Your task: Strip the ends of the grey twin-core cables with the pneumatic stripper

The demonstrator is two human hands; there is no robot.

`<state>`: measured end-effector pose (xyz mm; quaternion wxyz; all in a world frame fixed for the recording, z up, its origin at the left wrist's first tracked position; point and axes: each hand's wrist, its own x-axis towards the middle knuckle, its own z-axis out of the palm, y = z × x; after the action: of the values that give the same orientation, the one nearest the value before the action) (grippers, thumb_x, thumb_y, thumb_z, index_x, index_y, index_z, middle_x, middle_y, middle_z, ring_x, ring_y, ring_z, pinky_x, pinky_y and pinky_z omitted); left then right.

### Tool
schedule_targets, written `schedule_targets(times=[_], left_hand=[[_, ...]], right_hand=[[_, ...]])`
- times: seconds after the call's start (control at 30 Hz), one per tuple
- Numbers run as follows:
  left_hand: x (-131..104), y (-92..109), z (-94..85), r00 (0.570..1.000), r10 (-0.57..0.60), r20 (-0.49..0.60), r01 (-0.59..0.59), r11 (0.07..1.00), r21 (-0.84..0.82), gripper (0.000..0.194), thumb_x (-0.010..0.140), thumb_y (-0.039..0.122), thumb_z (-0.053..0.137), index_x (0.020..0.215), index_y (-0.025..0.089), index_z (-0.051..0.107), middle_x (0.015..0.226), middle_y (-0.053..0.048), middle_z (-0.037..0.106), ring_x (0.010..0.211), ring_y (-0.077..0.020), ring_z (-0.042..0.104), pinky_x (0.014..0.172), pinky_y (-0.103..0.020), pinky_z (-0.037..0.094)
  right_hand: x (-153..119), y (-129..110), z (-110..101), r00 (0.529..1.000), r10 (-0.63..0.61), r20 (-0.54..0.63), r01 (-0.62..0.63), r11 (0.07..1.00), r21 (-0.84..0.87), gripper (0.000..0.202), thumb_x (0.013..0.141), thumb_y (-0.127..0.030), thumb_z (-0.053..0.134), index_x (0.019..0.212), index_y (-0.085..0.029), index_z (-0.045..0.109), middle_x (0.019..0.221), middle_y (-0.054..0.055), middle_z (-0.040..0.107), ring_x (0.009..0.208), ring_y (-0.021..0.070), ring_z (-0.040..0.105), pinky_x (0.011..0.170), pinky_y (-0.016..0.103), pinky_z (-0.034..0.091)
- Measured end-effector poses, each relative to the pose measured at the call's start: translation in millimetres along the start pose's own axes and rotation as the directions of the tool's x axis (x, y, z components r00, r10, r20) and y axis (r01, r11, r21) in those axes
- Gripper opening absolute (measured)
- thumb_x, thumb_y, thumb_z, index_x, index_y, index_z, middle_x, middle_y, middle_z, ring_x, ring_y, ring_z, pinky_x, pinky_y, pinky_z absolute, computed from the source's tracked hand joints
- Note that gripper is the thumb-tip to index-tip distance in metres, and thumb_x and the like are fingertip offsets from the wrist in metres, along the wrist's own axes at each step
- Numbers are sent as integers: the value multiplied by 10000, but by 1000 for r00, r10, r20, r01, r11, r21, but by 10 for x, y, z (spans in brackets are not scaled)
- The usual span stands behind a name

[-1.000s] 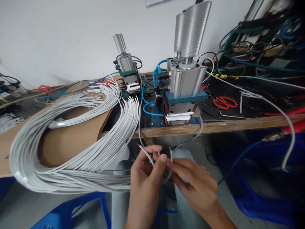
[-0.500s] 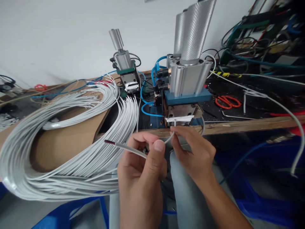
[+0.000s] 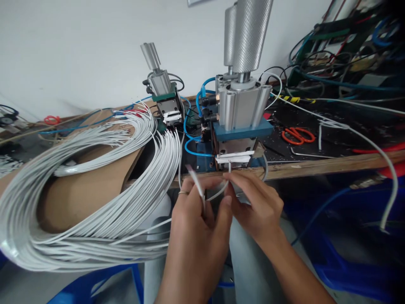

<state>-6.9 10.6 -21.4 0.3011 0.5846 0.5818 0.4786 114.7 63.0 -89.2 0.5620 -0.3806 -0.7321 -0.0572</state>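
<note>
My right hand pinches a white cable near one end, just below the white-taped jaws of a pneumatic press. Thin strands show at that end, in front of the jaws. Curving left, the cable runs to my left hand, which is closed around it and wears a ring. The cable's other end sticks up between the left fingers, its tip blurred. A metal rod shows below the press's knurled cylinder, and the two jaw strips stand slightly apart.
A big coil of white cables lies on cardboard at the left. Behind it stands a smaller press. Orange-handled scissors and a hex key lie right, behind the wooden bench edge. Blue stools are below.
The press's knurled cylinder has risen, baring its rod, and the jaws have parted. My left hand has turned and moved right toward my right hand, swinging the cable's free end upright.
</note>
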Motion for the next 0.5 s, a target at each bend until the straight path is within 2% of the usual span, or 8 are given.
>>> schedule_targets(times=[0.07,0.17,0.3,0.5], left_hand=[[26,-56,-22,986,168,-21,-155,948,278,168,835,149,625,988,195,680,962,-67,660,622,-153,575,640,-289,446],[48,-126,-45,953,303,23,-281,849,448,112,851,102,595,869,171,681,821,-55,675,727,-205,639,651,-279,430],[46,-137,-41,935,350,59,-334,812,478,152,858,70,586,797,176,677,695,-6,652,606,-159,612,562,-245,398],[62,-86,-8,953,296,64,-294,856,426,183,845,23,580,760,149,681,692,-3,634,593,-138,590,570,-249,396]], right_hand=[[16,9,11,1000,-6,-4,6,1000,-11,318,828,-43,600,1081,-236,618,936,36,731,854,164,700,757,277,550],[28,16,27,1000,-1,15,1,1000,-8,325,819,-29,607,1075,-229,615,946,43,731,869,171,697,777,284,542],[37,18,33,999,9,48,-9,1000,10,298,831,-45,602,1054,-241,611,922,34,732,844,174,698,763,293,546],[76,41,33,1000,6,-8,-6,1000,-5,287,820,-49,618,1025,-249,624,887,30,729,787,180,700,706,303,556]])
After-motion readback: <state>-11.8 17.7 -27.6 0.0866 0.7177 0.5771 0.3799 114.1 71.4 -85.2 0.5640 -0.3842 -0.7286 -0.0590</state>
